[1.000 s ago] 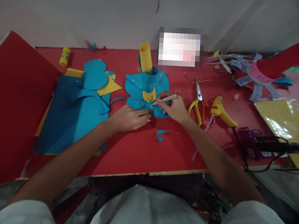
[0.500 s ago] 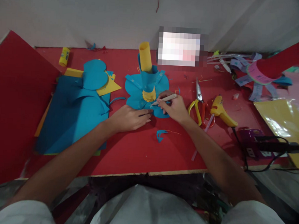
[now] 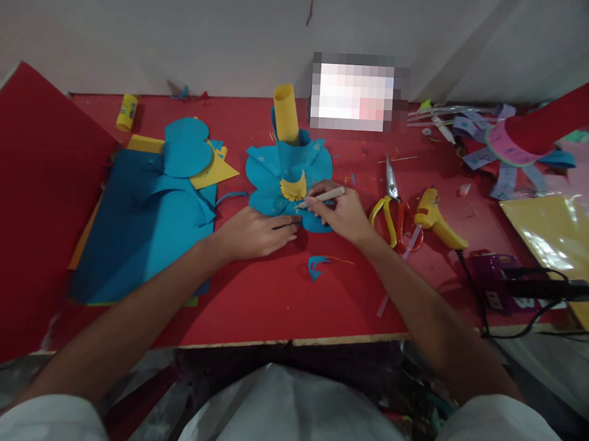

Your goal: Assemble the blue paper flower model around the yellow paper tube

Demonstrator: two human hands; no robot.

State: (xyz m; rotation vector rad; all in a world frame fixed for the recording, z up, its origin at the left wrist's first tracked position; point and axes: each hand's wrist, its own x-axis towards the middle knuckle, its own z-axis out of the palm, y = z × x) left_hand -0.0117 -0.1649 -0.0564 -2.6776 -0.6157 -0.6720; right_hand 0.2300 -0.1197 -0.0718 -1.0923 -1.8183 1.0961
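A blue paper flower (image 3: 265, 163) lies on the red table (image 3: 270, 305), with a yellow paper tube (image 3: 286, 115) rising from a blue cuff on it and a small yellow fringed piece (image 3: 294, 186) near its middle. My right hand (image 3: 344, 213) is closed around a pale pen (image 3: 330, 195), whose tip meets the front petal beside the yellow piece. My left hand (image 3: 259, 233) lies flat at the petal's front left edge, fingers stretched out, the fingertips touching the paper. Small pale marks show on the petals.
Blue sheets (image 3: 120, 238) and a glue stick (image 3: 127, 112) are at the left, beside a raised red board (image 3: 33, 213). Scissors (image 3: 391, 193), a yellow glue gun (image 3: 435, 218) with a cable and a purple box (image 3: 493, 277) are at the right. Blue scraps (image 3: 315, 266) lie in front.
The pen and the fingers of my right hand have shifted very slightly to the left over the petal. My left hand and the flower stay in place.
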